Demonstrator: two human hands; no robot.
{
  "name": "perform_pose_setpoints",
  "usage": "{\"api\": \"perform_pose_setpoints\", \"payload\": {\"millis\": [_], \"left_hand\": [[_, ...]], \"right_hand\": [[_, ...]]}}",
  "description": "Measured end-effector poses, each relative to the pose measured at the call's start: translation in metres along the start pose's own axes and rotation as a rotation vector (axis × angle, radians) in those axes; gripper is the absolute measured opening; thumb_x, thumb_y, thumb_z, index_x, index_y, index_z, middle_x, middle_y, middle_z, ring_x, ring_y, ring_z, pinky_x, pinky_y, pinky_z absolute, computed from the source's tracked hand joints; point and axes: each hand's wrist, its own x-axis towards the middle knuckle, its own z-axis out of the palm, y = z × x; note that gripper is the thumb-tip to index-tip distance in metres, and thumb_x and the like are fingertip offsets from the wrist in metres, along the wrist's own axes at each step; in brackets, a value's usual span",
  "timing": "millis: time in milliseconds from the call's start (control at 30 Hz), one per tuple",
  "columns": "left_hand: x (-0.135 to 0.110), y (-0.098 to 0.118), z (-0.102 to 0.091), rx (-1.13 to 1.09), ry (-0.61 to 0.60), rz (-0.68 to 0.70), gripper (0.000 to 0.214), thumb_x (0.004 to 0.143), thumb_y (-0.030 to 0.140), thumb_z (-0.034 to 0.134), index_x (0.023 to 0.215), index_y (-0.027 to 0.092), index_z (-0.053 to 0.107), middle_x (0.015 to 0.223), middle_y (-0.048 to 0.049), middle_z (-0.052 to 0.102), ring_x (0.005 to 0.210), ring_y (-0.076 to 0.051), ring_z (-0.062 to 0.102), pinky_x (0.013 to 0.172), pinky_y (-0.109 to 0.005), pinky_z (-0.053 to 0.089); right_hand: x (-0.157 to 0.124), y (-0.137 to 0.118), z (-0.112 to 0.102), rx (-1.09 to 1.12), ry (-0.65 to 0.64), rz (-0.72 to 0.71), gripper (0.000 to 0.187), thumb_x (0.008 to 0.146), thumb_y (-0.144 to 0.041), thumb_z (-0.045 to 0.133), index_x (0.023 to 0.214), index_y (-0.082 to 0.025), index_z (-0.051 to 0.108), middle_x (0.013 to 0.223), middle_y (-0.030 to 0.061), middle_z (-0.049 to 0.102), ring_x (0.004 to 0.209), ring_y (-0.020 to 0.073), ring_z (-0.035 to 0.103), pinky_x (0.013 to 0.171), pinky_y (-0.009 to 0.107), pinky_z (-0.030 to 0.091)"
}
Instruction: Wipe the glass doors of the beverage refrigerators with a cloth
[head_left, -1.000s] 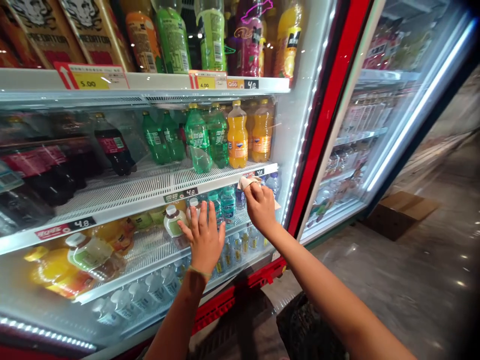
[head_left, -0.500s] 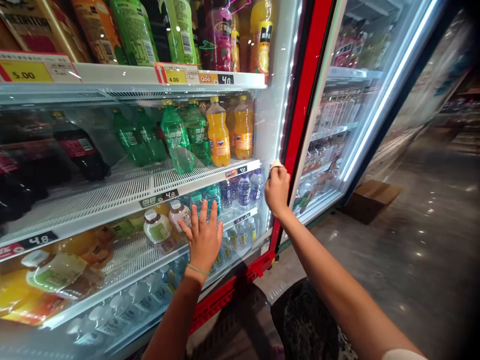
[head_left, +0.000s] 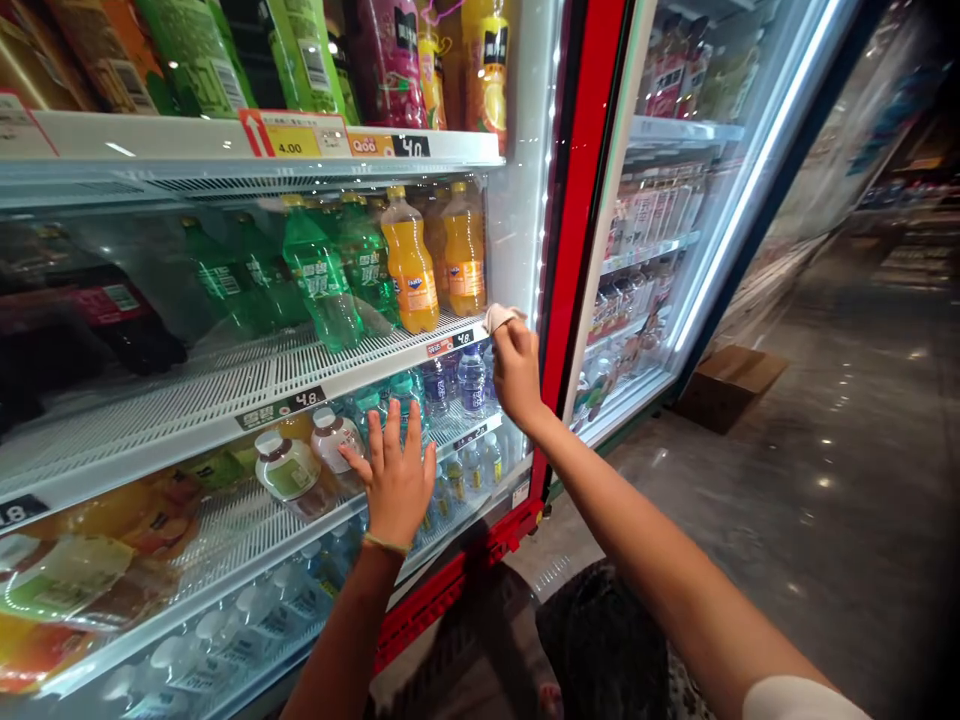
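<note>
My left hand (head_left: 395,474) lies flat with spread fingers on the glass door (head_left: 225,400) of a drinks cooler, low down in front of small bottles. My right hand (head_left: 516,372) is closed on a small white cloth (head_left: 498,317) and presses it against the glass near the door's right edge, beside the red frame (head_left: 577,200). Behind the glass stand green soda bottles (head_left: 322,275), orange soda bottles (head_left: 411,262) and dark cola bottles (head_left: 112,320) on white wire shelves.
A second glass-door cooler (head_left: 675,220) stands to the right of the red frame. A cardboard box (head_left: 726,385) sits on the grey floor at its foot. The shop aisle runs away to the right. Price tags line the shelf edges.
My right hand with the cloth went right to the red frame, then came back left and a little up on the glass. My left hand stayed flat on the door.
</note>
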Motion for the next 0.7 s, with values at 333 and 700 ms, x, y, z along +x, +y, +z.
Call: {"api": "perform_pose_setpoints", "payload": {"millis": [333,700], "left_hand": [[-0.035,0.03,0.037,-0.099,-0.249,0.122,0.072,0.101,0.028,0.054,0.163,0.031,0.017,0.165,-0.0111,0.034,0.156,-0.032,0.027,0.122,-0.068,-0.014],[-0.042,0.025,0.036,-0.113,-0.318,0.105,0.069,0.101,0.027,0.052,0.162,0.031,0.021,0.167,-0.01,0.03,0.157,-0.033,0.022,0.123,-0.07,-0.009]], "right_hand": [[-0.11,0.066,0.031,-0.04,0.05,0.47,0.053,0.093,-0.011,0.033,0.139,-0.024,0.056,0.136,0.0168,0.05,0.119,0.0295,0.047,0.105,0.05,0.043],[-0.146,0.046,0.037,0.039,0.053,0.605,0.051,0.09,-0.008,0.033,0.136,-0.015,0.053,0.129,0.0194,0.044,0.125,0.0259,0.048,0.108,0.045,0.044]]}}
